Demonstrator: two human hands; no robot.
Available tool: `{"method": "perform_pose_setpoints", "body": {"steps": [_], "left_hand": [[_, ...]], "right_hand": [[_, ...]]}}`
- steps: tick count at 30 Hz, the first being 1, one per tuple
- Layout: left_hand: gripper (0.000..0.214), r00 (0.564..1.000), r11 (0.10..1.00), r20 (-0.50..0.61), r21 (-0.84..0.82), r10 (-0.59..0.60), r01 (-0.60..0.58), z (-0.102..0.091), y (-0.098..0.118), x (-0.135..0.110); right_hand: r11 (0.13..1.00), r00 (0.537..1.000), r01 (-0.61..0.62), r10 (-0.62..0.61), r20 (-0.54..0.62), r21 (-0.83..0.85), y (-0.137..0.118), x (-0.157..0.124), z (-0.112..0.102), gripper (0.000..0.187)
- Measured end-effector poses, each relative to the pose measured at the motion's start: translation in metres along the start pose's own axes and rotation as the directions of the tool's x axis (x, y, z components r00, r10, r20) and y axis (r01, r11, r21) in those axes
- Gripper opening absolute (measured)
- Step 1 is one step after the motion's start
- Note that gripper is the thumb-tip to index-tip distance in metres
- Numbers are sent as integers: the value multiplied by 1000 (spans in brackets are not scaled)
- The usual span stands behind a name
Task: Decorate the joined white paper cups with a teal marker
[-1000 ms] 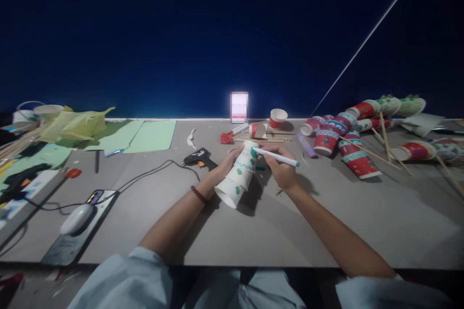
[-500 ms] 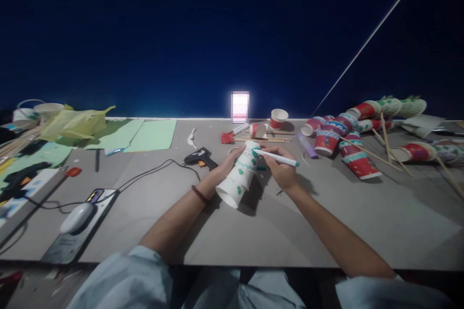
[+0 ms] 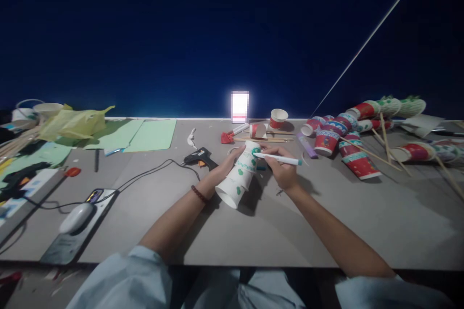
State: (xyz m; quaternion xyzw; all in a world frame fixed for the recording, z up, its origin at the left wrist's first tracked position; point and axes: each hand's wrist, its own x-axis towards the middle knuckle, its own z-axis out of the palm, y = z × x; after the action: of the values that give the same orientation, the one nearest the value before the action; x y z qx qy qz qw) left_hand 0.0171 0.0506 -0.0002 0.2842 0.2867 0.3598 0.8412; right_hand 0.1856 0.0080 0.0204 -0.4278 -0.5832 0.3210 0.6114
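Note:
My left hand point(image 3: 229, 163) is closed around the far left side of a stack of white paper cups point(image 3: 239, 177), tilted with its open mouth toward me. Green blots and scalloped lines mark the cups. Between the fingers of my right hand point(image 3: 282, 170) is a white marker point(image 3: 282, 159) with a teal end. The marker's tip meets a green patch near the narrow end of the stack. Part of my left hand's fingers is hidden behind the cups. Just left of that hand lies a black glue gun point(image 3: 200, 157) with its cord.
Red and patterned cup stacks point(image 3: 335, 133) with wooden sticks lie at the right. Behind my hands are a red-and-white cup point(image 3: 278, 119) and a purple stick-shaped item point(image 3: 307, 146). At left are green paper point(image 3: 150, 135), a yellow bag point(image 3: 72, 123), a phone point(image 3: 68, 247) and a power strip point(image 3: 32, 195).
The marker and my right hand have shifted very slightly, with the marker lying a little flatter. The green patch under its tip looks a bit fuller. The cups stay almost still.

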Motion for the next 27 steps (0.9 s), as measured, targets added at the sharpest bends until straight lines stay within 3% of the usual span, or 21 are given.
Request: {"method": "perform_pose_setpoints", "body": {"steps": [6, 19, 27], "left_hand": [[41, 998, 998, 59, 54, -12, 9, 1, 0, -1], [38, 999, 999, 47, 42, 6, -8, 0, 0, -2], [39, 997, 1000, 77, 27, -8, 6, 9, 4, -9]], "right_hand": [[1000, 1000, -12, 12, -4, 4, 1, 0, 1, 5], [998, 999, -52, 53, -4, 47, -4, 0, 2, 7], [996, 998, -57, 57, 4, 73, -3, 0, 1, 10]]}}
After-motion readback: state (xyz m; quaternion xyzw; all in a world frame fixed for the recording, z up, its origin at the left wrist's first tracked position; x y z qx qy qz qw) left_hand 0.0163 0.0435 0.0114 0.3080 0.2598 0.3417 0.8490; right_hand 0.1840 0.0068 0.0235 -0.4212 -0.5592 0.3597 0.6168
